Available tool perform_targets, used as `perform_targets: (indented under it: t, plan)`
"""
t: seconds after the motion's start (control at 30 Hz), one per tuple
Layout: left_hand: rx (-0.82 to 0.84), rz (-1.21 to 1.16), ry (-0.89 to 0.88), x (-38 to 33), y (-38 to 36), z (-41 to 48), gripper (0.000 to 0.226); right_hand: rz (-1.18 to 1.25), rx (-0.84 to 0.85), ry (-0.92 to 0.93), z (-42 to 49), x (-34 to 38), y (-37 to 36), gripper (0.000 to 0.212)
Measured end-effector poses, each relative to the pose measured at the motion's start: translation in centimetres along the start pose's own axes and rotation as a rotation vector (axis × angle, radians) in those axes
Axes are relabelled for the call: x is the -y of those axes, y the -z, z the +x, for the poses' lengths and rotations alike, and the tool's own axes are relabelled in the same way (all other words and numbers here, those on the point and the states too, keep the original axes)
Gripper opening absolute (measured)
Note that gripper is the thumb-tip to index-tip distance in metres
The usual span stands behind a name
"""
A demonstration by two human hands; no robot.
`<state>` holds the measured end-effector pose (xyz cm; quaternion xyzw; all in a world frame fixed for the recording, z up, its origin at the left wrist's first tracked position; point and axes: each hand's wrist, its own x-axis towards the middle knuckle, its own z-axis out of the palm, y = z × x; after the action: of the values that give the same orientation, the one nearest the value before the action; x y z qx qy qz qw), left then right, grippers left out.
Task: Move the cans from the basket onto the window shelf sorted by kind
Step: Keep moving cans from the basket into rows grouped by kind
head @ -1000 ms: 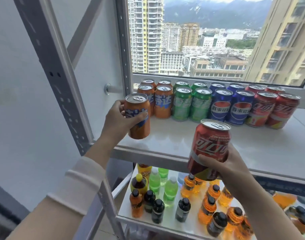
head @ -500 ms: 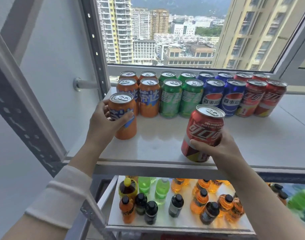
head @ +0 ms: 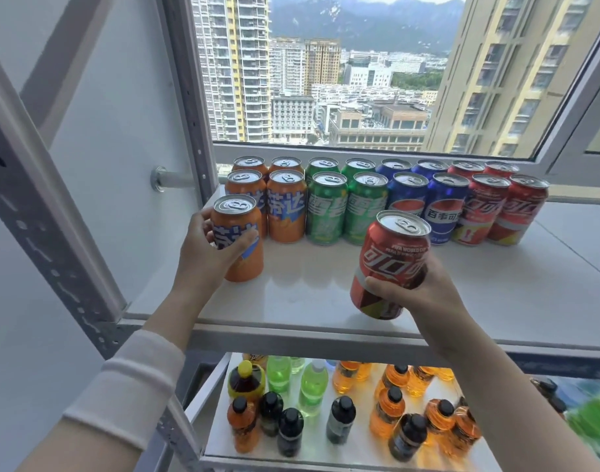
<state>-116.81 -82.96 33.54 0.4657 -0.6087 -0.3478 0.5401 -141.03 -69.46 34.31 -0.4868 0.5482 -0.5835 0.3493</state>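
- Left hand (head: pixel 203 253): grips an orange aluminium drink can with a blue label (head: pixel 242 257). The thumb lies across the label and the other fingers curl round the can's left side.
- This orange can stands upright at the left edge of the white window shelf (head: pixel 496 301), just in front of the front-row orange cans (head: pixel 286 207).
- Right hand (head: pixel 424 298): grips a red aluminium drink can with white lettering (head: pixel 392 264) around its lower half. The thumb is pressed across the front; the remaining fingers wrap the right side and are mostly hidden.
- The red can is tilted, top leaning right, near the front edge of the shelf. I cannot tell whether its base touches the surface.
- Along the back edge, by the window, cans stand upright two deep, grouped left to right: orange, green cans (head: pixel 325 209), blue cans (head: pixel 445 211), red cans (head: pixel 516 211).
- The held red can is well apart from that red group.
- A white sleeve (head: pixel 128 386) covers the left forearm.
- Below the shelf: a lower white shelf (head: pixel 359 451) carrying small plastic bottles (head: pixel 313 386) in orange, green and dark colours.
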Motion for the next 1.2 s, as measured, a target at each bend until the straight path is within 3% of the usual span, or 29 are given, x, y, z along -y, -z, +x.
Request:
perform_targets:
  t: [0.1,0.2,0.33,0.4,0.7,1.2]
  plan:
    - [-0.018,0.061,-0.008,-0.1,-0.3,-0.9,0.085,-0.001,-0.018,0.000,-0.1,0.1,1.5,0.072]
    - [-0.150,0.201,-0.188,-1.5,-1.2,-2.6,0.109,-0.019,-0.043,0.001,-0.4,0.3,3.7,0.076]
    - [-0.150,0.247,-0.533,-4.9,-5.0,-4.7,0.087,-0.065,-0.098,0.009,-0.8,0.5,7.3,0.076]
    - [-0.077,0.242,-0.603,-6.4,-7.7,-5.5,0.073,-0.085,-0.136,0.019,-1.1,0.4,9.3,0.072]
    - [0.257,0.335,-0.605,-7.7,-17.8,-8.1,0.057,-0.141,-0.294,0.002,-0.1,-1.8,18.6,0.070]
    - [0.339,0.642,-0.579,-7.2,-22.9,-8.6,0.058,-0.212,-0.431,0.071,5.1,-4.6,23.6,0.072]
